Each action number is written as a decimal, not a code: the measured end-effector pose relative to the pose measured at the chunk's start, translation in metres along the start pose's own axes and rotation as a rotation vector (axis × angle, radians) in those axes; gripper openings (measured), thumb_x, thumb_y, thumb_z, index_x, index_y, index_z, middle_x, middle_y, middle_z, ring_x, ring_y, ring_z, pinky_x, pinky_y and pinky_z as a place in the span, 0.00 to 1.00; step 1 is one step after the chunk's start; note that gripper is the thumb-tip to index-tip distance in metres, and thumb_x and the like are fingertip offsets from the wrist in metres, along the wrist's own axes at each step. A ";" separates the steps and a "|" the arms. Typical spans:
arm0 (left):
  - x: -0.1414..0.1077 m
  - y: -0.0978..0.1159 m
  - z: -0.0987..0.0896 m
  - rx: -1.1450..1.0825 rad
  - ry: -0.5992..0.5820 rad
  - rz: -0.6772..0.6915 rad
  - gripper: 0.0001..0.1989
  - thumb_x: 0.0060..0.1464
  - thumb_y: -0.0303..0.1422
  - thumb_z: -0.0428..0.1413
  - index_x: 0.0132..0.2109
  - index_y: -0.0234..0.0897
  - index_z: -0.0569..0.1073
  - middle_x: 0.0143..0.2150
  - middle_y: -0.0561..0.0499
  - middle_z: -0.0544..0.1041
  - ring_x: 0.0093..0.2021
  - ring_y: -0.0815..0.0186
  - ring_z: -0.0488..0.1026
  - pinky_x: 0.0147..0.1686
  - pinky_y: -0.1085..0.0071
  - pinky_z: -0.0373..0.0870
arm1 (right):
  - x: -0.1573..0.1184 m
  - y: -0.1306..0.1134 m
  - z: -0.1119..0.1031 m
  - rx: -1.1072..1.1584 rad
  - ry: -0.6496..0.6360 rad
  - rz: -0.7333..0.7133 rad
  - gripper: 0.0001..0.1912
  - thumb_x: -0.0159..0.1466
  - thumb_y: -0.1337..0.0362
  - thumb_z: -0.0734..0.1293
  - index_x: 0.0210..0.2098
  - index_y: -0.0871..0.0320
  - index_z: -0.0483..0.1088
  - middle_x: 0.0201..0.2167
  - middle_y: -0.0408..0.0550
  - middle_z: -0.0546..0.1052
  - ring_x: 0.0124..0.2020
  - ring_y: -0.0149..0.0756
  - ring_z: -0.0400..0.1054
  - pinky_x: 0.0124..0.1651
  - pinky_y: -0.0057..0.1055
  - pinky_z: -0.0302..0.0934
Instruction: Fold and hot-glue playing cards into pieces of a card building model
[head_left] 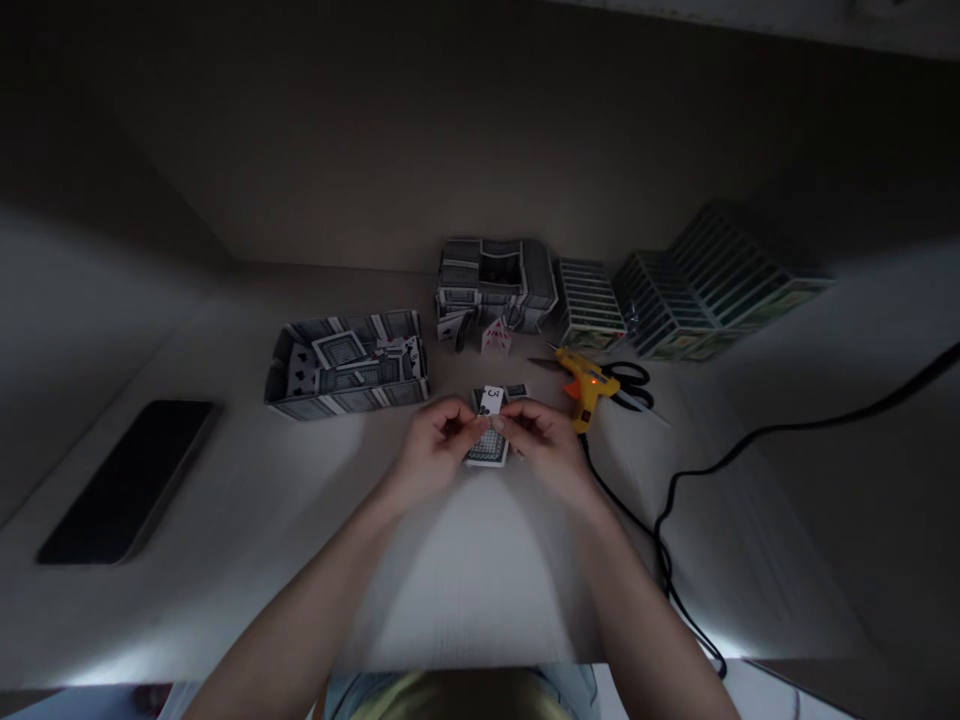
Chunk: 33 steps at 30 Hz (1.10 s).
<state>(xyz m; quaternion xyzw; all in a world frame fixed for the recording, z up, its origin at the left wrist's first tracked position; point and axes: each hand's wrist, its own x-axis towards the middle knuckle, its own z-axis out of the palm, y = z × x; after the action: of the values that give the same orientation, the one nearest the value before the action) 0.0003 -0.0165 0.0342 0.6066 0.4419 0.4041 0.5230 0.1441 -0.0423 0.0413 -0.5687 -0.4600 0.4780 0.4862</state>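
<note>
Left hand (435, 450), right hand (551, 450) both pinched on white, black-printed rectangular paper card (492, 398), over pale flat tabletop (480, 570). Grey-patterned, boxy card structure (495, 300) behind looks built; I judge held card unattached.

One 3-marked card (493, 396), one oblong tray (352, 401), one phone (127, 485), one glue gun (585, 374), one scissors (636, 384).

A white playing card (492, 398) — black 3 and club showing — is pinched just beyond a grey patterned card (487, 450).
</note>
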 end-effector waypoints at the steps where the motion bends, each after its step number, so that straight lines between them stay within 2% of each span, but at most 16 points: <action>1: 0.000 -0.001 0.000 0.005 0.006 0.008 0.13 0.46 0.37 0.56 0.22 0.34 0.65 0.20 0.57 0.61 0.22 0.75 0.57 0.21 0.78 0.53 | 0.000 0.001 0.000 -0.003 0.000 0.001 0.08 0.51 0.60 0.68 0.26 0.58 0.72 0.17 0.38 0.65 0.20 0.26 0.55 0.23 0.25 0.50; 7: 0.003 -0.004 0.003 0.004 -0.003 -0.023 0.12 0.48 0.38 0.55 0.26 0.34 0.67 0.22 0.57 0.63 0.23 0.74 0.59 0.23 0.78 0.56 | 0.004 0.005 -0.002 0.003 0.044 -0.014 0.10 0.50 0.58 0.68 0.25 0.59 0.71 0.18 0.39 0.66 0.20 0.26 0.55 0.23 0.25 0.49; 13: 0.007 -0.003 0.002 -0.133 -0.078 -0.124 0.10 0.44 0.37 0.57 0.28 0.33 0.68 0.23 0.56 0.67 0.24 0.74 0.62 0.25 0.78 0.58 | 0.006 0.004 -0.003 0.031 0.078 0.003 0.12 0.49 0.56 0.69 0.26 0.59 0.71 0.15 0.37 0.64 0.18 0.25 0.54 0.22 0.24 0.48; 18: 0.005 -0.001 0.003 -0.219 -0.014 -0.175 0.11 0.42 0.35 0.59 0.23 0.33 0.66 0.20 0.58 0.63 0.21 0.76 0.58 0.22 0.78 0.54 | 0.003 -0.001 0.000 0.079 0.041 0.068 0.14 0.48 0.55 0.69 0.25 0.60 0.70 0.13 0.36 0.62 0.16 0.24 0.51 0.20 0.24 0.46; 21: 0.004 0.001 0.005 -0.249 0.020 -0.164 0.10 0.41 0.34 0.58 0.22 0.33 0.66 0.19 0.58 0.62 0.21 0.76 0.58 0.22 0.78 0.53 | 0.004 -0.001 0.001 0.117 0.037 0.083 0.14 0.47 0.55 0.70 0.25 0.60 0.70 0.14 0.36 0.62 0.16 0.24 0.52 0.20 0.24 0.46; 25: 0.005 -0.002 0.010 -0.228 -0.008 -0.146 0.11 0.44 0.36 0.57 0.25 0.33 0.67 0.21 0.57 0.65 0.22 0.75 0.60 0.23 0.78 0.55 | 0.006 0.003 -0.002 0.146 0.074 0.072 0.14 0.46 0.55 0.71 0.25 0.60 0.70 0.17 0.38 0.66 0.18 0.25 0.56 0.22 0.25 0.48; 29: 0.004 -0.008 0.014 -0.097 -0.008 -0.047 0.12 0.50 0.39 0.53 0.27 0.34 0.65 0.22 0.58 0.64 0.23 0.75 0.59 0.24 0.78 0.56 | 0.007 0.003 -0.003 0.169 0.094 0.081 0.15 0.46 0.54 0.71 0.24 0.59 0.69 0.11 0.35 0.60 0.14 0.23 0.50 0.18 0.24 0.43; 33: 0.000 -0.011 0.016 -0.030 0.014 0.014 0.13 0.52 0.39 0.51 0.25 0.35 0.62 0.20 0.58 0.60 0.22 0.75 0.57 0.22 0.78 0.54 | 0.007 0.002 0.001 0.216 0.068 0.106 0.15 0.47 0.54 0.71 0.24 0.59 0.69 0.10 0.34 0.59 0.13 0.23 0.49 0.17 0.24 0.41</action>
<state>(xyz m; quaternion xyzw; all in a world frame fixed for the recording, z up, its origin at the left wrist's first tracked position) 0.0141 -0.0204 0.0212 0.5991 0.4350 0.4186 0.5260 0.1445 -0.0358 0.0387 -0.5524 -0.3586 0.5303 0.5339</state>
